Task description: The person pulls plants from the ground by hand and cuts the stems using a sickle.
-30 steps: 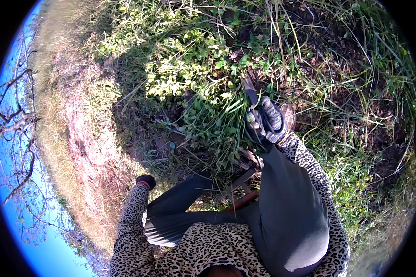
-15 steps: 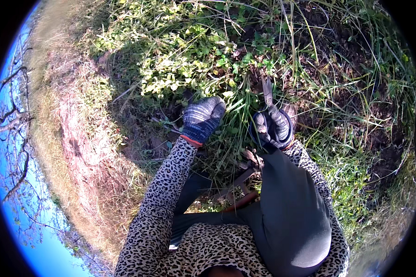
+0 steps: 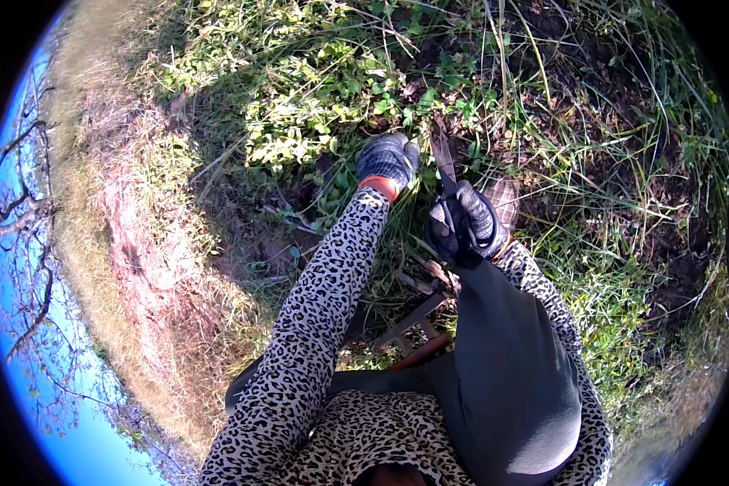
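Observation:
My left hand [image 3: 387, 160], in a dark grey knit glove with an orange cuff, is closed in a fist low among the green grass. Some grass blades [image 3: 407, 198] show beside and below it; its fingertips are hidden. Just to the right, my right hand [image 3: 479, 217], gloved too, is wrapped round the big dark loop handles of a pair of scissors [image 3: 443, 158]. Their blades point away from me and slightly left, into the grass beside my left fist. Whether the blades are fully together I cannot tell.
Leafy green weeds [image 3: 292, 134] grow ahead, and long grass [image 3: 599, 154] lies over dark soil at the right. A checked shoe [image 3: 502, 201] is beside my right hand. Below sits a wooden frame [image 3: 417, 324]. Pale dry ground [image 3: 138, 259] stretches along the left.
My left hand has moved right and a little farther away, closer to the scissors. The scissors have swung leftward, with my right hand still on their handles.

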Tool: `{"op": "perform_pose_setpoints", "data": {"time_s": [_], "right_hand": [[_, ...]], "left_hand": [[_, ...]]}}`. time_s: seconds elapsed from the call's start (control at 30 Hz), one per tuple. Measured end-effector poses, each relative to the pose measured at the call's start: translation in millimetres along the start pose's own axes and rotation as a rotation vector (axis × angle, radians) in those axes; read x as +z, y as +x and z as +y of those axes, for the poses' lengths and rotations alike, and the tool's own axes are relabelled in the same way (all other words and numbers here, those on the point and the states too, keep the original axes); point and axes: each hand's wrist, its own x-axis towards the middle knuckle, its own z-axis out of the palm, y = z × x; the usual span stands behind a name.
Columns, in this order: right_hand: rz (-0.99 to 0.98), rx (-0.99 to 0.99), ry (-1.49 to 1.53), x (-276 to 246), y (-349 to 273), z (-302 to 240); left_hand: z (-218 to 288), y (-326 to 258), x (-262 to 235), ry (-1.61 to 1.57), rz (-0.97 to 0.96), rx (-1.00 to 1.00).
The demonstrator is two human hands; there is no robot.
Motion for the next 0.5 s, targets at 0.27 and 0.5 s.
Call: {"op": "perform_pose_setpoints", "data": {"time_s": [0.27,0.5], "right_hand": [[0.074,0.059,-0.066,17,12,-6],[0.257,0.085,0.046,13,33,-13]], "left_hand": [[6,17,-31,0.099,-0.065,-0.061],[17,-4,-19,0.050,-0.090,-0.044]]}}
